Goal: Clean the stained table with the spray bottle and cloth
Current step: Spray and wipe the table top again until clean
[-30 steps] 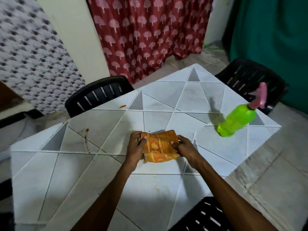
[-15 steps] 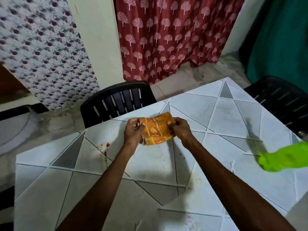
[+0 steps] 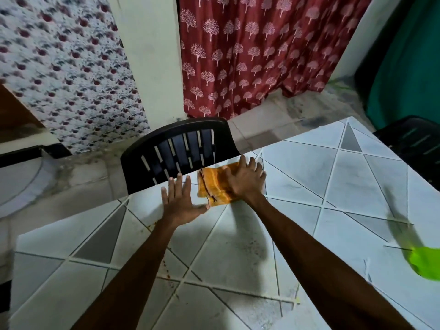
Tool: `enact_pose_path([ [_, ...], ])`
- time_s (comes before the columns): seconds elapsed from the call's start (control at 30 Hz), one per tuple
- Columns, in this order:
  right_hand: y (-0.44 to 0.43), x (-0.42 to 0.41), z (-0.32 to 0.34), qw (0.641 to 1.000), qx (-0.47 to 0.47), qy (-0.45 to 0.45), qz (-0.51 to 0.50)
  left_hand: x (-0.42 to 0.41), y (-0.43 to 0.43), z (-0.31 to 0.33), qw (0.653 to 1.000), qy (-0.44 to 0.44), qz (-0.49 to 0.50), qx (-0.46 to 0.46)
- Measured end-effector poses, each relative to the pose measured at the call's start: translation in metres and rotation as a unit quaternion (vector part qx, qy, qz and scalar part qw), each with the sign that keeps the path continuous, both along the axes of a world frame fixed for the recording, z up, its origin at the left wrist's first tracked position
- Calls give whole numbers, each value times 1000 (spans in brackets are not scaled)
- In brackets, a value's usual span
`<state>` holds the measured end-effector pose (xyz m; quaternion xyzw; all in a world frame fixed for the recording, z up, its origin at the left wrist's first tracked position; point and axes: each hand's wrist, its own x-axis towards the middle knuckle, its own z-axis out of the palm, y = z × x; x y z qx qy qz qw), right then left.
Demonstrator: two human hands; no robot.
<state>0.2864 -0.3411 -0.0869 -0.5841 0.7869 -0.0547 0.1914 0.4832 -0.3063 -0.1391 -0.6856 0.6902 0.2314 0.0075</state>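
A folded orange cloth (image 3: 212,185) lies flat on the white tiled table (image 3: 345,186) near its far edge. My right hand (image 3: 246,181) presses down on the cloth with spread, straight fingers. My left hand (image 3: 179,202) rests flat on the table just left of the cloth, fingers spread, thumb tip touching the cloth's near corner. Small reddish stains (image 3: 166,273) show on the table beside my left forearm. Only the green base of the spray bottle (image 3: 427,263) shows, at the right edge of the view.
A black plastic chair (image 3: 178,151) is pushed against the table's far edge, right behind the cloth. A second black chair (image 3: 414,141) stands at the far right. A red patterned curtain (image 3: 257,51) and a green one (image 3: 409,63) hang behind.
Both hands carried the cloth up the table to its far edge and laid it down. My left hand let go and now lies flat; my right hand flattened on top.
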Motion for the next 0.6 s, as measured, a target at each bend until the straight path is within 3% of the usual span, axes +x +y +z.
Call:
enact_pose_path([
  [0.1, -16, 35, -24, 995, 61, -30, -76, 4, 3, -14, 999, -26, -20, -16],
  [0.2, -30, 57, -43, 994, 24, 22, -103, 4, 1, -23, 999, -41, -17, -28],
  [0.43, -56, 38, -54, 995, -35, 67, 62, 4, 1, -22, 997, -56, -19, -43],
  [0.6, 14, 16, -57, 989, -64, 84, 107, 5, 3, -15, 998, -48, -19, -25],
])
